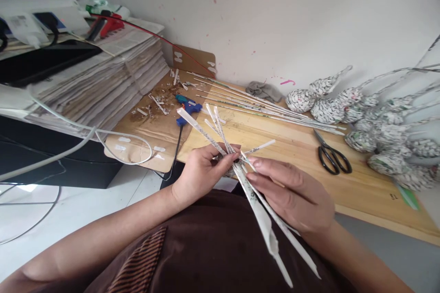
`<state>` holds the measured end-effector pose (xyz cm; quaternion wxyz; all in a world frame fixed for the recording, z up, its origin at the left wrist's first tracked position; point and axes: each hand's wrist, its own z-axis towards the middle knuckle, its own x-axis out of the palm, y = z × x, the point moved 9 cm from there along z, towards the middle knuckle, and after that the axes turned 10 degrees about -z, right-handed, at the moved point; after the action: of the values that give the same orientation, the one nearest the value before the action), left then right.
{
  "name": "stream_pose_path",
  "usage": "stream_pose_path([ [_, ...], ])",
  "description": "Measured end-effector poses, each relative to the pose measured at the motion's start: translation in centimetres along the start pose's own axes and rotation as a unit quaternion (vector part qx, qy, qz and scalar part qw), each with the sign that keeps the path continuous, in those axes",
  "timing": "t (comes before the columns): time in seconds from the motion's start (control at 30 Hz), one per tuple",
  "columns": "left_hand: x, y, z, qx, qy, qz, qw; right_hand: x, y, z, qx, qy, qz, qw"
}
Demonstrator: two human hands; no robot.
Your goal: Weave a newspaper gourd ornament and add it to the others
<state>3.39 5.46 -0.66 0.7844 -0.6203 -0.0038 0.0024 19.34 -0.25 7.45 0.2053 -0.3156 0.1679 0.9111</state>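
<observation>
L hand (201,169) pinches thin white printed-paper sticks (258,210) where they cross, R hand (295,192) grips one alongside (crossing's btwn both hands), by the near edge of the pale wooden desk (285,139).

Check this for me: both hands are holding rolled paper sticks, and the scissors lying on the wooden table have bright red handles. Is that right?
Not quite. The scissors have black handles, not red, as the head view shows. They do lie on the wooden table, and the left hand and right hand do hold rolled paper sticks.
</observation>
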Motion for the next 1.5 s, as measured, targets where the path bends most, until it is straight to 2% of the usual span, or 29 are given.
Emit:
stream_pose_path([
  [0.1,0.2,0.3,0.1,-0.01,0.007,-0.006,1.0,-0.3,1.0,0.5,-0.073,0.034,-0.081,0.994],
  [0.2,0.1,0.7,0.3,-0.018,0.006,-0.004,1.0,-1.1,-0.1,1.4,-0.097,-0.009,-0.192,0.977],
  [0.27,0.1,0.8,0.4,-0.014,0.01,0.0,1.0,-1.2,-1.9,2.2,-0.071,-0.014,-0.245,0.967],
  [0.33,0.2,0.7,0.4,-0.009,0.015,0.003,1.0,-0.6,-3.7,2.8,-0.032,0.049,-0.262,0.963],
  [0.43,0.3,0.6,0.4,-0.01,0.019,0.001,1.0,-0.2,-4.7,3.2,0.032,0.158,-0.207,0.965],
  [0.53,0.6,0.6,0.4,-0.015,0.024,-0.007,1.0,-1.1,-3.6,3.7,0.068,0.198,-0.154,0.966],
  [0.67,1.2,0.4,0.5,-0.017,0.042,-0.004,0.999,-0.8,-2.1,4.9,0.081,0.204,-0.15,0.964],
  [0.8,1.5,-0.5,0.4,0.017,0.061,0.014,0.998,1.2,-3.4,5.1,0.164,0.199,-0.067,0.964],
  [0.93,1.0,-1.5,0.2,0.072,0.053,0.047,0.995,3.4,-6.5,3.0,0.322,0.228,0.086,0.915],
  [1.0,1.0,-1.5,0.1,0.077,0.056,0.055,0.994,3.6,-7.3,2.5,0.358,0.204,0.15,0.899],
  [1.1,0.9,-1.1,0.2,0.064,0.052,0.062,0.995,2.7,-7.7,2.9,0.37,0.115,0.214,0.897],
  [1.13,0.8,-1.0,0.2,0.058,0.048,0.061,0.995,2.7,-7.7,2.9,0.374,0.103,0.234,0.891],
  [1.17,0.8,-1.0,0.3,0.054,0.045,0.06,0.996,2.9,-7.5,2.8,0.379,0.107,0.257,0.883],
  [1.23,0.7,-1.0,0.4,0.049,0.041,0.059,0.996,3.9,-6.9,2.4,0.386,0.157,0.292,0.861],
  [1.3,0.6,-1.1,0.4,0.05,0.04,0.058,0.996,4.8,-6.3,1.7,0.389,0.215,0.295,0.845],
  [1.37,0.7,-1.3,0.4,0.06,0.043,0.056,0.996,5.1,-6.2,1.1,0.4,0.243,0.285,0.837],
  [1.43,0.7,-1.3,0.3,0.064,0.044,0.053,0.996,5.1,-6.3,0.7,0.416,0.235,0.284,0.832],
  [1.5,0.6,-1.1,0.4,0.056,0.038,0.051,0.996,4.5,-6.5,0.9,0.422,0.194,0.288,0.837],
])
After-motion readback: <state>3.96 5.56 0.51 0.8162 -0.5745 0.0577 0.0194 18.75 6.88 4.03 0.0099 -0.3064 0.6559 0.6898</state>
